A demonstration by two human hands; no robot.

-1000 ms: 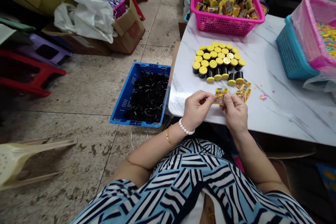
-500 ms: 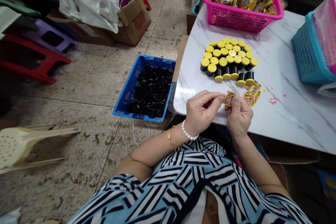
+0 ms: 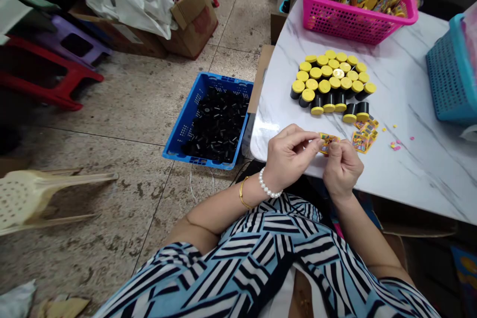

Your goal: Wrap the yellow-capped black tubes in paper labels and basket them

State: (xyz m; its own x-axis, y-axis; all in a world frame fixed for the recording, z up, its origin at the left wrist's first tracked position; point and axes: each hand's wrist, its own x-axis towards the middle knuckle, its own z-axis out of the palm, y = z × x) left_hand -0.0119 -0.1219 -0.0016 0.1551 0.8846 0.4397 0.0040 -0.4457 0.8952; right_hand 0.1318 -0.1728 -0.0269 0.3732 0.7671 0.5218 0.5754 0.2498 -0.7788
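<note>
My left hand and my right hand meet at the near edge of the white marble table. Both pinch one small yellow printed sticker between their fingertips. Just right of it a little pile of the same stickers lies on the table. Behind them stands a cluster of several black tubes with yellow caps, some upright and a few tipped on their sides.
A pink basket of labelled tubes stands at the table's far edge, a teal basket at the right. On the floor to the left sits a blue crate of black tubes. Cardboard boxes, plastic bags and stools lie beyond.
The sticker has turned from flat and spread between my fingers to a smaller, edge-on shape. My hands stay together at the table edge, while the view has shifted to the left.
</note>
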